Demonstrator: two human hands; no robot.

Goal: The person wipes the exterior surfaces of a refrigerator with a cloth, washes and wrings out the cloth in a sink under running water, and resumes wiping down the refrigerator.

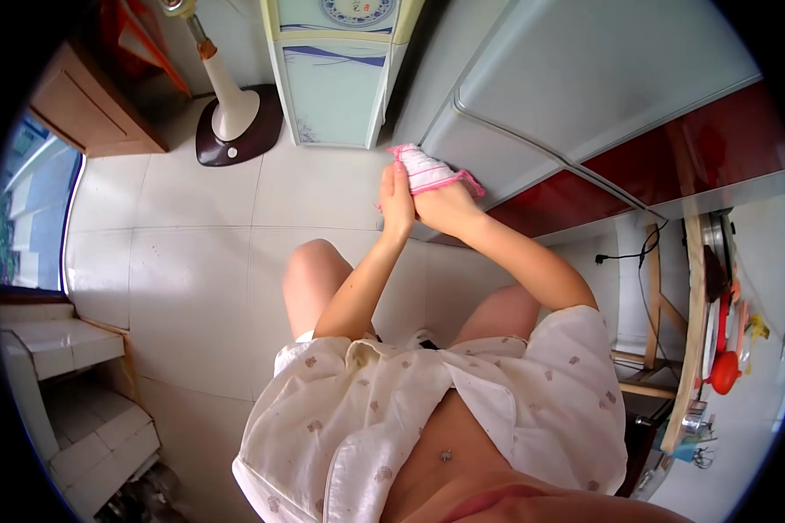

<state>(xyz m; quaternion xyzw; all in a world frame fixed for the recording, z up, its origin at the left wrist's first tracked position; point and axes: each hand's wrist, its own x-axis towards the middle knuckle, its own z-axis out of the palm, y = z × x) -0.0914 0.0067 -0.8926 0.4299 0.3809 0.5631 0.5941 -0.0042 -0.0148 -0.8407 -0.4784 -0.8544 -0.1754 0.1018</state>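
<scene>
A white cloth with pink trim (429, 172) is bunched up in front of me, close to the lower door of the grey refrigerator. My left hand (397, 202) presses against its left side with the fingers closed together, pointing away from me. Against the cloth's near side is my right hand (445, 207), its fingers mostly hidden under the fabric. Both hands meet at the wrists, and the cloth's frayed pink edge hangs out to the right.
The refrigerator (515, 122) with red lower panels stands ahead to the right. Beside it is a pale drawer cabinet (336, 91). A stand fan's base (240, 126) rests on the tiled floor (192, 279). On the right, a wooden rack (691, 331) carries utensils, with a black plug cord (624, 256) hanging nearby.
</scene>
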